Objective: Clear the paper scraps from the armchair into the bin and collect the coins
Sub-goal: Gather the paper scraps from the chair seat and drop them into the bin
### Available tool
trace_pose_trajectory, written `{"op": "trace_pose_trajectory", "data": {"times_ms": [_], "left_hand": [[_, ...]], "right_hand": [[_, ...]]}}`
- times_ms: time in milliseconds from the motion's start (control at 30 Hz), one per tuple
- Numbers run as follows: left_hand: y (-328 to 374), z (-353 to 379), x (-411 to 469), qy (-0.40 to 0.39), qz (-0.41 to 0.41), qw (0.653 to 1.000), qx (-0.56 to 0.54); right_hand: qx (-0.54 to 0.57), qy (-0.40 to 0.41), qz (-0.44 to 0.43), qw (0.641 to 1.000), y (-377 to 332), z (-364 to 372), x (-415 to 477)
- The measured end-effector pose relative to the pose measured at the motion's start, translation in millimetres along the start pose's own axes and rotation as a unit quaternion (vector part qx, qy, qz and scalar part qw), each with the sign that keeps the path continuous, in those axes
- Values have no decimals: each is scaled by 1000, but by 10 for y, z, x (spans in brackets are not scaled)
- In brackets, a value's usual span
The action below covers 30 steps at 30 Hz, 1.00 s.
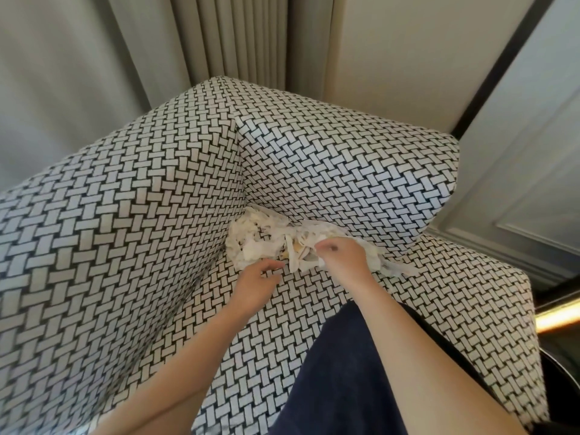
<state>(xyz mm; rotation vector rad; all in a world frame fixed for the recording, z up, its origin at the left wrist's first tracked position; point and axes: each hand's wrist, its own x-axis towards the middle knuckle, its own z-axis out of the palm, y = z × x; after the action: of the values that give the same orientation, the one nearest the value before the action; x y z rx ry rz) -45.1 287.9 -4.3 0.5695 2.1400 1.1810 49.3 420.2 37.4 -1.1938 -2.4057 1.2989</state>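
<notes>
A heap of white paper scraps lies in the back corner of the armchair, a chair covered in black-and-white woven-pattern fabric. My right hand is curled over the right side of the heap and grips scraps. My left hand reaches in from below, its fingertips touching the heap's lower edge, fingers only slightly bent. A yellowish bit shows among the scraps near my right hand; I cannot tell whether it is a coin. No bin is in view.
Grey curtains hang behind the chair on the left. A pale panelled wall stands to the right. A dark round object sits at the lower right edge. My dark blue clothing covers part of the seat.
</notes>
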Motion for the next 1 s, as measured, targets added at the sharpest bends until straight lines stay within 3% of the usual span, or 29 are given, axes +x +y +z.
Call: {"op": "trace_pose_trajectory", "data": {"times_ms": [200, 400, 567, 1000], "left_hand": [[-4, 254, 126, -23, 75, 990, 121], [31, 433, 282, -20, 103, 962, 252], [75, 486, 413, -1, 84, 950, 299], [48, 343, 499, 62, 111, 933, 337]], "right_hand": [[116, 128, 9, 985, 27, -72, 12], [247, 209, 35, 946, 8, -139, -53], [290, 213, 67, 930, -8, -143, -75], [280, 201, 79, 936, 23, -129, -37]]}}
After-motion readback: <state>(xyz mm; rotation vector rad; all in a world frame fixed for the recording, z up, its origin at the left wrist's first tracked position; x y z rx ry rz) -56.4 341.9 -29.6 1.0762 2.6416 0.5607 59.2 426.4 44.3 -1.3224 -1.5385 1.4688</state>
